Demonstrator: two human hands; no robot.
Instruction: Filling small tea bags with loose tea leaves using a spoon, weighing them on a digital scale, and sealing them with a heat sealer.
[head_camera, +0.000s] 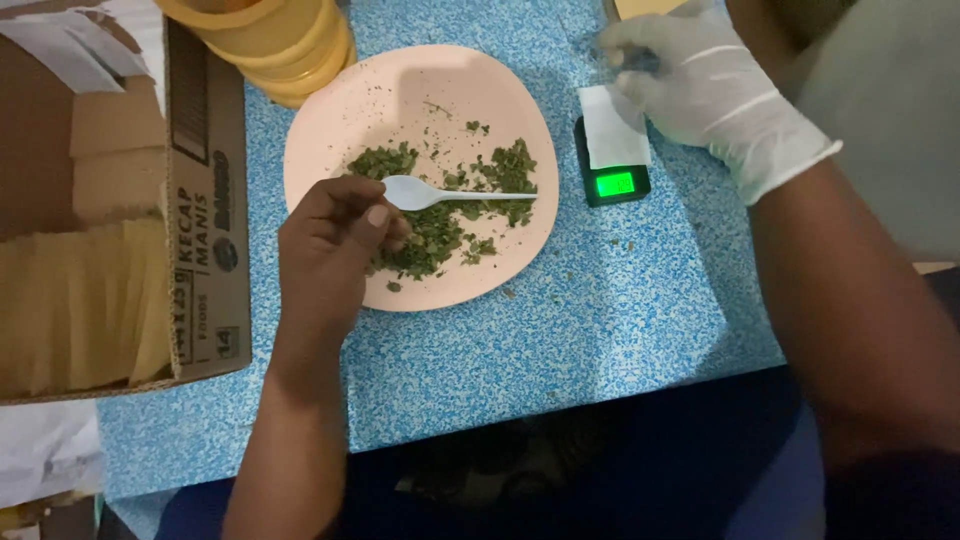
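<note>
While one white plastic spoon (455, 194) is pinched by its bowl end in the bare left hand (335, 245), its handle is laid over chopped green leaves (450, 205) on one round pink plate (330, 115). Beside it on the blue speckled desk (560, 330), one small black scale (612, 165) carrying a white paper (612, 135) is touched by the gloved right hand (705, 90), its fingers loosely curled, nothing gripped.

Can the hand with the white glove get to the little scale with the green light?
Probably yes. The right hand in the white glove hovers just above the small black scale, by its white paper, with nothing between them.
</note>
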